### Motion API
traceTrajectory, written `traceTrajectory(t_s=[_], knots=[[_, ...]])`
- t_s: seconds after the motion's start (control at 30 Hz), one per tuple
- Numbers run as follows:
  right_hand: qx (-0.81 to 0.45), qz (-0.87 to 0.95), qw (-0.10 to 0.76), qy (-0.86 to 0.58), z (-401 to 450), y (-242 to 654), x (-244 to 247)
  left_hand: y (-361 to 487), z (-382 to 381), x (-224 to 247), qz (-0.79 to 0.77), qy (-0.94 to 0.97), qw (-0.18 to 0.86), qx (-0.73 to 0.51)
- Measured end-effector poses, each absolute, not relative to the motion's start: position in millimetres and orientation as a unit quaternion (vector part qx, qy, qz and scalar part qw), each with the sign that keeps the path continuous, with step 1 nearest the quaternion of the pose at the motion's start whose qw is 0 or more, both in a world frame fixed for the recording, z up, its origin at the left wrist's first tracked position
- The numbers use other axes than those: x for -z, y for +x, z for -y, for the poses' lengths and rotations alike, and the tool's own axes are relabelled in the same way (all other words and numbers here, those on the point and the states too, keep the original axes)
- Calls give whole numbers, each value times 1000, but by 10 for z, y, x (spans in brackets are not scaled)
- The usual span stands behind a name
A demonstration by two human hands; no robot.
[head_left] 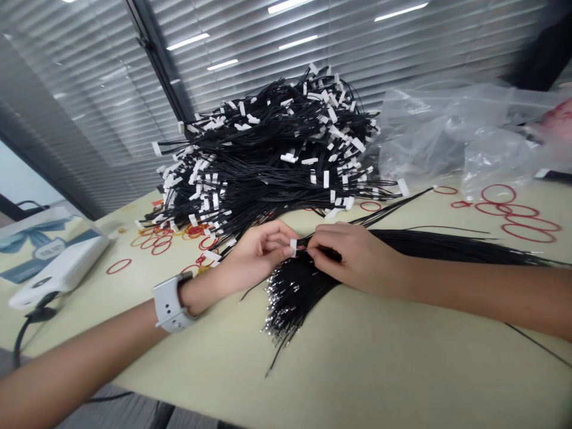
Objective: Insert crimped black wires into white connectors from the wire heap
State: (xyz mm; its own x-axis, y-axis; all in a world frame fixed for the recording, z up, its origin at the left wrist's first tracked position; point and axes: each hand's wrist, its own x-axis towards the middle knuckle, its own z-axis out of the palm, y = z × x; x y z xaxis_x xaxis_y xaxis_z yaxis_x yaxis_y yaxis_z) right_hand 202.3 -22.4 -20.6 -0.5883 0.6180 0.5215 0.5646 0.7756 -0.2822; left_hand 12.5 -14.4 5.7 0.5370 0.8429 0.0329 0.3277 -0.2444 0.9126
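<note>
My left hand (259, 253), with a grey watch on its wrist, pinches a small white connector (293, 246) between thumb and fingers. Close beside it on the right, my right hand (353, 253) is closed in a pinch on a thin black wire at the connector; its fingertips partly hide the wire. Below both hands lies a thick bundle of loose black wires (308, 292), their bare metal-tipped ends fanned out toward the left. The bundle runs off to the right beneath my right forearm.
Behind my hands rises a large pile of black cables (277, 149) with white connectors. Red rubber bands (529, 223) lie at right, more at left. Clear plastic bags (447, 137) stand at the back right. A white device (58, 271) with a cord and a printed box (40, 244) sit at left.
</note>
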Motion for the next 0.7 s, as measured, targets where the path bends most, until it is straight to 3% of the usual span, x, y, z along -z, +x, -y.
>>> traceTrajectory(t_s=[0.7], knots=[[-52,896,304,-318,237,2040,192,138,157,-62,-380,738,475,-292]])
